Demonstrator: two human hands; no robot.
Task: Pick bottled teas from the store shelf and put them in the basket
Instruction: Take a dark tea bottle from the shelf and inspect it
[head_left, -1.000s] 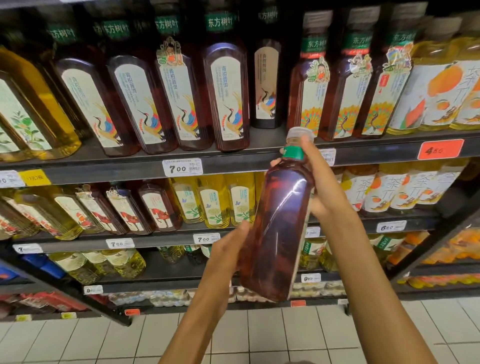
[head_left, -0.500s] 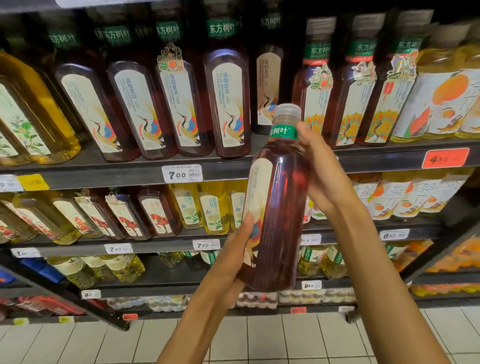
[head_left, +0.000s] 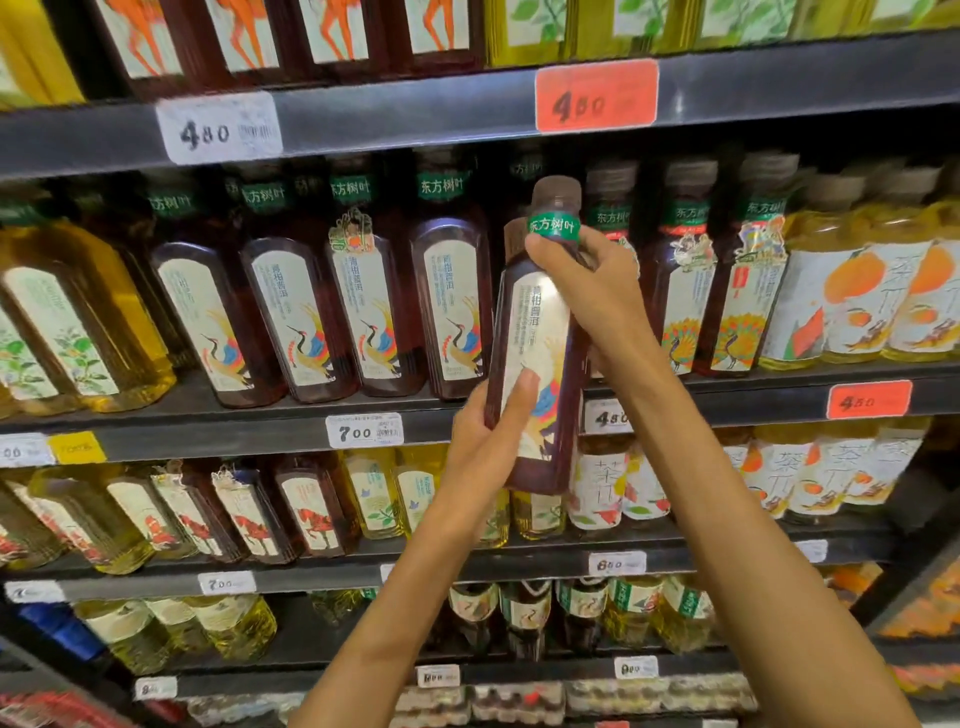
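A dark red tea bottle (head_left: 537, 332) with a crane label and green neck band stands upright in front of the shelf, held by both hands. My right hand (head_left: 592, 291) grips its neck and shoulder from the right. My left hand (head_left: 488, 441) holds its lower part, thumb lying across the label. Its label faces me. The bottle is level with a row of matching crane-label bottles (head_left: 306, 317) on the shelf behind. No basket is in view.
Dark shelves (head_left: 208, 426) carry rows of tea bottles: yellow ones (head_left: 72, 317) at left, peacock-label red ones (head_left: 727, 291) and orange-fruit ones (head_left: 857, 301) at right. Price tags (head_left: 363, 430) line the shelf edges. More bottles fill the shelves above and below.
The bottle has risen and turned so its label faces me fully. The view has tilted upward, bringing a higher shelf into sight. Both hands keep their hold.
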